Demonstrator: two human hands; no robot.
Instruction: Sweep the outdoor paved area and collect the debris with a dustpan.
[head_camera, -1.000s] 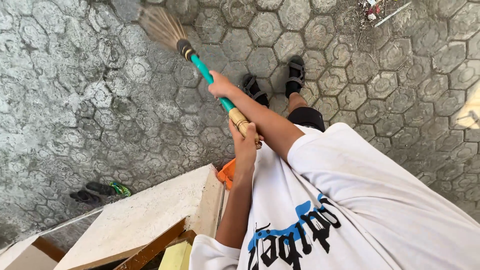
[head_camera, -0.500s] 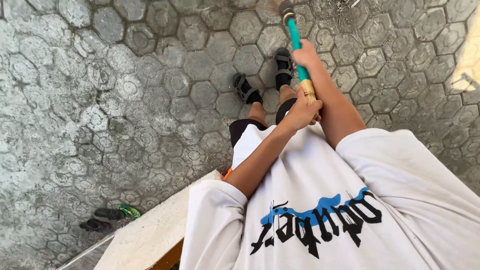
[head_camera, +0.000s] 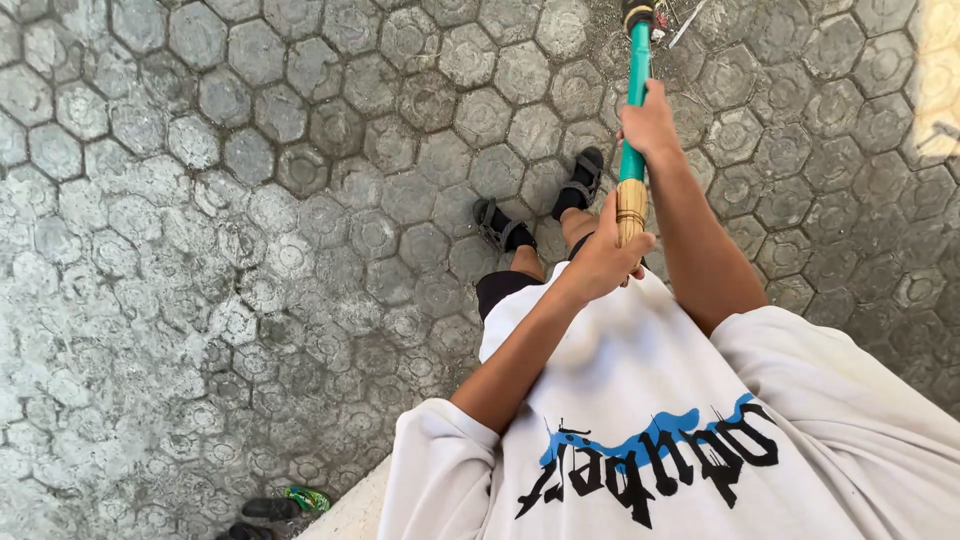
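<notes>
- The right hand (head_camera: 650, 125) is wrapped tight around the green part of the broom handle (head_camera: 634, 95), fingers curled fully about it, higher up toward the top edge of the view.
- The left hand (head_camera: 608, 255) is clenched around the lower, straw-coloured bound end of the same handle, close to the person's body and just below the right hand.
- The handle runs almost straight up the view from the left hand; its dark collar sits at the top edge, and the bristles are out of view.
- Directly under the hands stand the person's two feet in dark sandals (head_camera: 578, 188) on the paved floor (head_camera: 250, 200) of grey hexagonal blocks.
- Small bits of litter (head_camera: 685, 20), including a pale stick, lie on the paving just right of the handle's top.
- A pair of dark slippers (head_camera: 262, 512) with a green wrapper (head_camera: 306, 497) beside them lies at the bottom edge, well apart from the hands.
- The white printed shirt (head_camera: 650, 420) fills the lower right.
</notes>
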